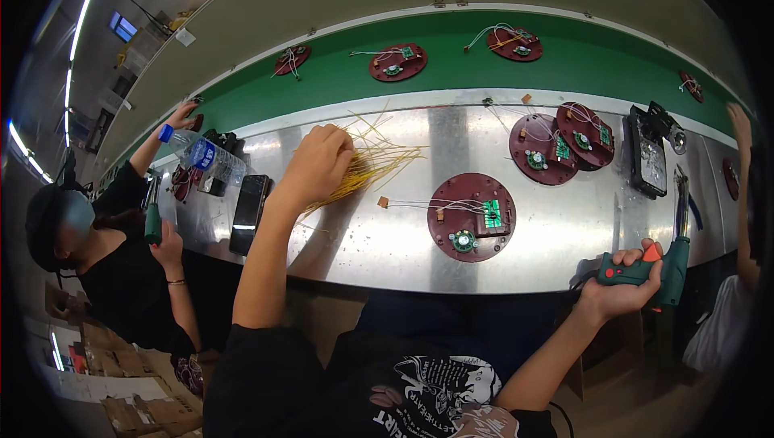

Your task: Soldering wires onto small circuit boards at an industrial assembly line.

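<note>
My left hand (pixel 322 162) is over a loose pile of thin yellow wires (pixel 379 162), its fingers curled and pinching at the wires; the fingertips are partly hidden. In my right hand (pixel 617 299) is a dark green soldering gun (pixel 676 273) with an orange trigger, its metal nose pointing away from me over the bench's front edge. Between my hands lies a round maroon disc (pixel 451 236) carrying a green circuit board (pixel 493 214), a small round green part (pixel 463 241) and white wires that run left to a small brown piece (pixel 383 202).
Two overlapping maroon discs (pixel 536 172) lie farther back, beside a black tray (pixel 647 156). More discs (pixel 398 62) line the green strip behind. At left are a black phone (pixel 250 214) and a water bottle (pixel 205 156). Co-workers (pixel 121 277) sit on either side.
</note>
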`<state>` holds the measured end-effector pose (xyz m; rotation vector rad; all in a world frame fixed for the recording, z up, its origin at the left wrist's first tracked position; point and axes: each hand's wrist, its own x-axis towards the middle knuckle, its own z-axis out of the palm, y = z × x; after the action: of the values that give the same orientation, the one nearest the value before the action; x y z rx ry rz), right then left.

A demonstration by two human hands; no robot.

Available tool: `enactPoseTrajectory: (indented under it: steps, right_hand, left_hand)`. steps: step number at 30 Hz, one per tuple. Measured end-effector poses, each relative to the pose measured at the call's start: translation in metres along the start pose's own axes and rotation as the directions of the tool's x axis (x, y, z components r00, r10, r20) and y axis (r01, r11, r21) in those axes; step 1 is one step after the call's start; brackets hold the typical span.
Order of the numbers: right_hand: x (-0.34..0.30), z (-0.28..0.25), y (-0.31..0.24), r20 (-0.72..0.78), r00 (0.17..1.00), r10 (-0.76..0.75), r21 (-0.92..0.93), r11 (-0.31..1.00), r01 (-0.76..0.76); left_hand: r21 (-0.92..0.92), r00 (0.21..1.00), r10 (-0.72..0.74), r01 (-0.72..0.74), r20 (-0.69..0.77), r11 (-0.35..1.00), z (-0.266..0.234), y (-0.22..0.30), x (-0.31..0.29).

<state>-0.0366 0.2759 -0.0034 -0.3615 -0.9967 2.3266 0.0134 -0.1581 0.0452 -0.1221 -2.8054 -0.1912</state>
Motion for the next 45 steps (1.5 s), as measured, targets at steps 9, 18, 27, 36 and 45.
enactPoseTrajectory:
  steps: [9,18,27,36,45]
  right_hand:
    - [0.007,-0.017,-0.001,0.160,0.985,0.056,0.014,0.998,-0.059]
    - [-0.017,-0.007,-0.037,0.637,0.757,0.144,-0.344,0.932,0.112]
    - [-0.038,-0.015,-0.066,0.717,0.570,0.401,-0.537,0.839,0.086]
    - [-0.042,-0.018,-0.065,0.670,0.594,0.445,-0.619,0.776,0.117]
    - [-0.034,-0.032,-0.061,0.707,0.488,0.512,-0.637,0.761,0.124]
  left_hand:
    - [-0.509,0.955,-0.190,0.050,-0.227,0.860,-0.012,0.031,0.008]
    - [-0.472,0.942,0.147,-0.282,-0.303,0.835,0.008,0.152,0.010]
    - [-0.237,0.835,0.330,-0.463,-0.441,0.854,0.052,0.153,0.001]
    - [-0.277,0.866,0.250,-0.392,-0.433,0.877,0.064,0.154,-0.006]
    - [-0.338,0.905,0.253,-0.370,-0.342,0.866,0.067,0.151,-0.010]
